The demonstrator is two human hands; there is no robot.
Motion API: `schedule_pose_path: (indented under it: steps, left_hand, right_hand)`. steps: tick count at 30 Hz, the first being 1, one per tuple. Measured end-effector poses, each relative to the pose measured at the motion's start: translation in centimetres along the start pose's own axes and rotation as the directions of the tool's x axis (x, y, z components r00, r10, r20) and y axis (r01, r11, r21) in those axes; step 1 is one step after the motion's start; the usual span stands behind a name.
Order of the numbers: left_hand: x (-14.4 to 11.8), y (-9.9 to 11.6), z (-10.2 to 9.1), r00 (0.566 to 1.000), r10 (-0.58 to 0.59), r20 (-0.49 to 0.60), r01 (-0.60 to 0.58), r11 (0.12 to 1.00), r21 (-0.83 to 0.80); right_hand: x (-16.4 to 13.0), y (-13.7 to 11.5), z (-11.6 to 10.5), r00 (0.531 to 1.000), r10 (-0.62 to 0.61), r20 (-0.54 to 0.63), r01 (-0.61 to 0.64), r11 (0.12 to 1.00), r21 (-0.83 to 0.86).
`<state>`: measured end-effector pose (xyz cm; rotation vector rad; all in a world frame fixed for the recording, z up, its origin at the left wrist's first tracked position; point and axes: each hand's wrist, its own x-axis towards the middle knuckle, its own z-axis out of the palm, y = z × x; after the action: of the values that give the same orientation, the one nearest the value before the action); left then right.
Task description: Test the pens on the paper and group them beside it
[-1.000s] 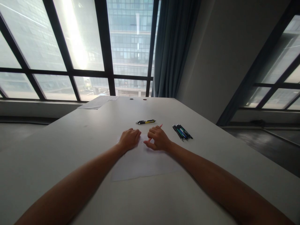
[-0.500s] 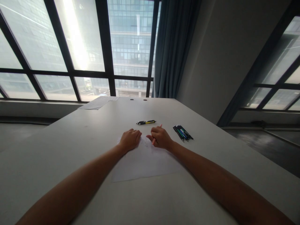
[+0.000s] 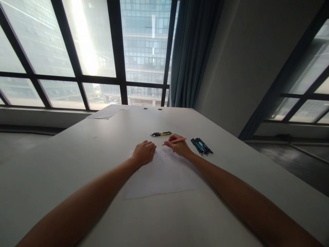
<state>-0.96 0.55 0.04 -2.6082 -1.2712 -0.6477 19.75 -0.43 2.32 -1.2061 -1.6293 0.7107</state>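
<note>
1. On the white sheet of paper (image 3: 161, 171), near its far edge, both hands are at work; everything else is placed from this sheet.
2. Left hand (image 3: 143, 153) rests knuckles-up on the sheet's far left part, fingers curled under into a loose fist, holding nothing, just pinning the paper down.
3. Right hand (image 3: 180, 145) sits at the sheet's far right corner, fingers pinched narrow around a slim pink pen (image 3: 174, 141). The pen lies nearly level, its tip aimed left, above the sheet's far edge.
4. Faint marks show on the sheet between the hands; too small to read.
5. Handling call: that pen looks light, stiff and smooth, so a fingertip pinch around the barrel suits it. The sheet is thin and floppy, and likely to slide on the smooth table (image 3: 77, 154) unless pressed flat.
6. Just beyond the sheet lies a black-and-yellow pen (image 3: 161, 133), untouched.
7. Right of the sheet, close to the right wrist, sits a cluster of dark pens (image 3: 201, 145).
8. Far beyond the sheet, by the window, lie more papers (image 3: 109, 112).
</note>
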Motion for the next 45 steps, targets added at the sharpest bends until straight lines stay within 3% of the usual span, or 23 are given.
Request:
schedule_pose_path:
  steps: [3,6,11,17,21,25,32,37,41,45]
  left_hand:
    - [0.0,0.0,0.0,1.0,0.007,0.004,-0.007,1.0,0.003]
    - [0.0,-0.1,0.1,1.0,0.005,0.003,-0.005,1.0,0.006]
    - [0.1,-0.1,0.2,1.0,0.004,-0.003,-0.004,1.0,0.007]
    - [0.0,0.1,-0.2,1.0,-0.005,0.013,0.005,1.0,0.009]
    - [0.0,0.1,-0.3,1.0,-0.012,0.022,0.012,1.0,0.014]
    - [0.0,0.1,-0.1,1.0,-0.002,0.01,0.002,1.0,0.008]
    - [0.0,-0.1,0.0,1.0,0.007,0.01,-0.007,1.0,-0.006]
    - [-0.1,-0.1,-0.2,0.982,0.168,-0.09,-0.177,0.979,-0.101]
    - [-0.1,-0.1,-0.5,0.924,0.377,-0.065,-0.382,0.919,-0.101]
    - [0.0,0.0,-0.9,0.878,0.478,-0.038,-0.479,0.874,-0.087]
  right_hand:
    - [0.1,0.6,-0.2,0.971,0.119,0.208,-0.153,0.976,0.158]
    - [0.1,1.3,-0.4,0.932,0.165,0.324,-0.219,0.966,0.138]
    - [0.1,2.1,-0.2,0.956,0.142,0.257,-0.122,0.988,-0.09]
    - [0.3,2.2,0.3,0.971,0.062,0.231,0.011,0.952,-0.304]
    - [0.3,2.2,0.4,0.985,0.047,0.168,0.014,0.937,-0.348]
    - [0.2,2.0,0.4,0.976,0.042,0.213,0.037,0.935,-0.353]
    - [-0.2,2.2,0.7,0.993,-0.056,0.104,0.09,0.929,-0.358]
    - [-0.4,2.1,0.6,0.978,-0.206,0.022,0.185,0.821,-0.541]
    - [-0.6,1.8,0.8,0.977,-0.207,-0.049,0.143,0.809,-0.57]
    - [-0.8,1.6,1.2,0.98,-0.182,-0.074,0.111,0.822,-0.559]
